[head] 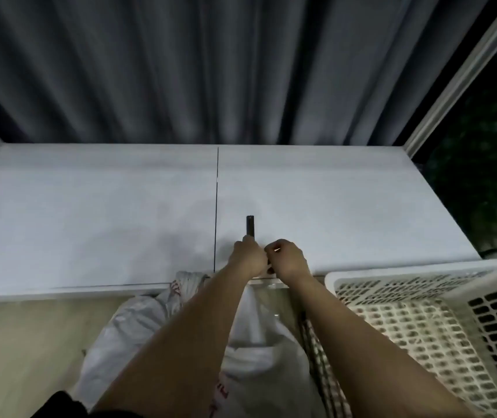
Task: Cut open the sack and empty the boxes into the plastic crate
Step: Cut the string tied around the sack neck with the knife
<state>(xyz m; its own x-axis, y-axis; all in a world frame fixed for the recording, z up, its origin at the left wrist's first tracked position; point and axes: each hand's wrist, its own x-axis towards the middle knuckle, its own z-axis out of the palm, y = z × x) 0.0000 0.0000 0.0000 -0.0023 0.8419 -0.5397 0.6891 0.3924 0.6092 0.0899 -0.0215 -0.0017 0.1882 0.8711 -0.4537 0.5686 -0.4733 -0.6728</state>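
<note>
Probably the sack (250,342) is soft and heavy; take it near its bunched neck at 12 o'clock. The left hand (248,256) fingers are curled around a dark cutter (250,226), and the right hand (286,257) pinches something small I cannot tell.

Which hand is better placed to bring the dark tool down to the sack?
Probably the left hand: it is closed on the dark tool, above the sack. The right hand only pinches near its base.

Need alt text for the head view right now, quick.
Both hands meet at the near edge of a white table, the left hand gripping a dark cutter, the right hand closed beside it. A white sack sits below; a plastic crate stands right.
</note>
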